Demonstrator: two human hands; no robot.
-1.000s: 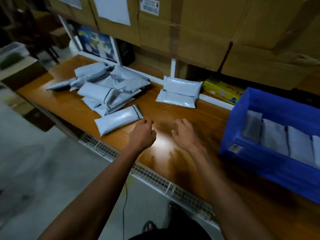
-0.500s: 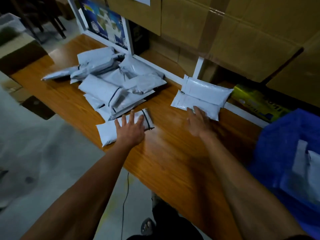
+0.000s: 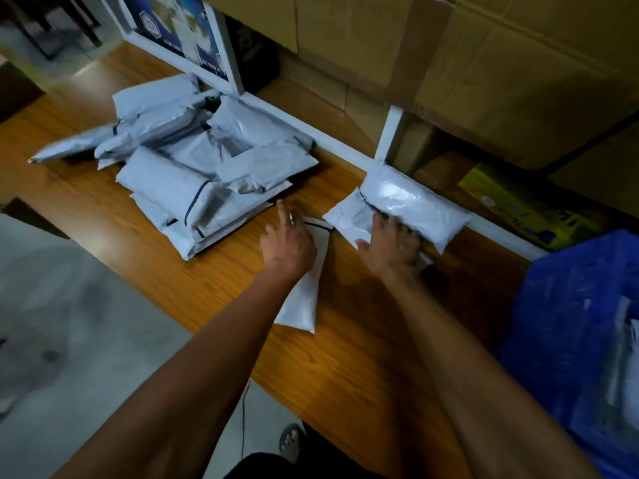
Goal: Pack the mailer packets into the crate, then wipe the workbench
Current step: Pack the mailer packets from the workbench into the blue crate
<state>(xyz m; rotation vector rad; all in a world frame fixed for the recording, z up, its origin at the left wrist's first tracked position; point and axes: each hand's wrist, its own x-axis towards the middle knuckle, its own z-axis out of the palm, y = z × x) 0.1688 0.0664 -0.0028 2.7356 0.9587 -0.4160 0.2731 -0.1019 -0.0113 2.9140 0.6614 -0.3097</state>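
Packets lie heaped at my far left, a loose pile of mailer packets (image 3: 193, 167) spread over the workbench (image 3: 345, 340) against the white shelf rail, waiting their turn. Next along, my left hand (image 3: 288, 245) rests on a single packet (image 3: 304, 295) that lies lengthwise toward me, near the bench's front edge. My index finger points forward, but the other fingers are tucked out of sight beneath the palm, so I cannot tell whether I am gripping the packet or only pressing it down to drag it; I judge I'm pulling it clear of the pile so it comes away alone. Just right of that, my right hand (image 3: 390, 247) lies with fingers spread flat over a stacked pair of packets (image 3: 415, 209), fingertips at the seam between the upper and lower one, probably to gather both at once. Beyond them sits a yellow box (image 3: 518, 205) under the shelf. Furthest right, the blue crate (image 3: 567, 323) stands on the bench with some packets already inside, near enough for a short carry.
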